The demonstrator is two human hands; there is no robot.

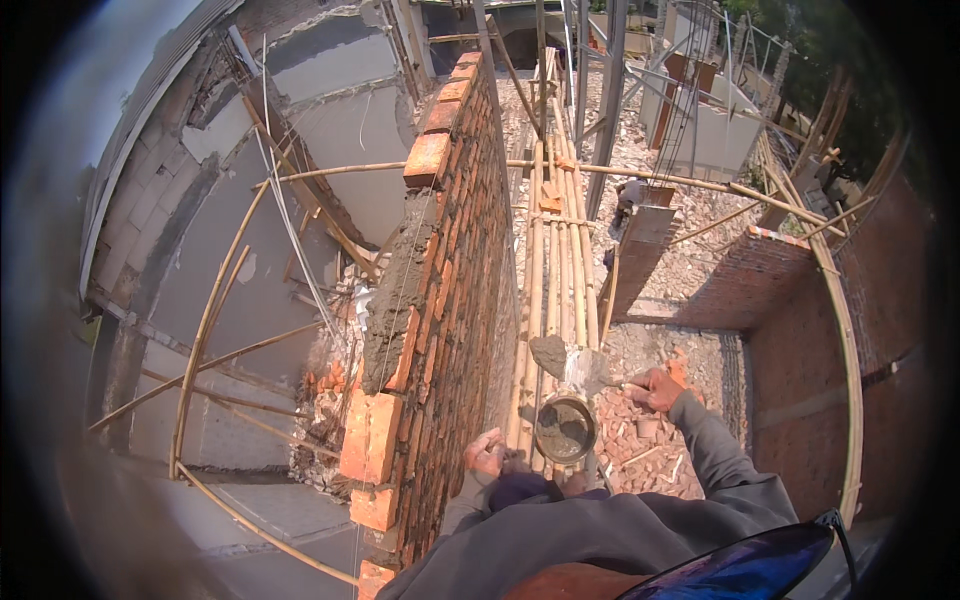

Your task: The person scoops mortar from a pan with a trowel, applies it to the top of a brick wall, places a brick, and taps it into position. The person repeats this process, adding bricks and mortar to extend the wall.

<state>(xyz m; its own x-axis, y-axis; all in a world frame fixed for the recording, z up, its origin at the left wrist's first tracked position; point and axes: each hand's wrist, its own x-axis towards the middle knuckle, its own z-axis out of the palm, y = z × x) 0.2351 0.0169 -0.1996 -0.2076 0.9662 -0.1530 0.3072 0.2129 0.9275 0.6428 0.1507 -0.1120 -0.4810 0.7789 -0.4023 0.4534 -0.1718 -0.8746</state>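
My right hand (655,388) grips the handle of a trowel (590,372), its pale blade held over the bamboo poles beyond a bucket. A dark lump of mortar (548,355) shows at the blade's far end; whether it lies on the blade, I cannot tell. The round bucket (566,430) holds wet grey mortar and stands close in front of me. My left hand (485,452) is loosely closed beside the wall's right face, with nothing visible in it. The brick wall (455,290) runs away from me, and a bed of wet mortar (395,300) covers part of its top.
Loose-ended bricks (372,437) sit on the wall's near top, more (427,160) farther along. A thin string line follows the top. Bamboo poles (565,260) form a narrow platform above rubble (650,440). Another person (628,195) is beyond, by a brick pillar (643,255).
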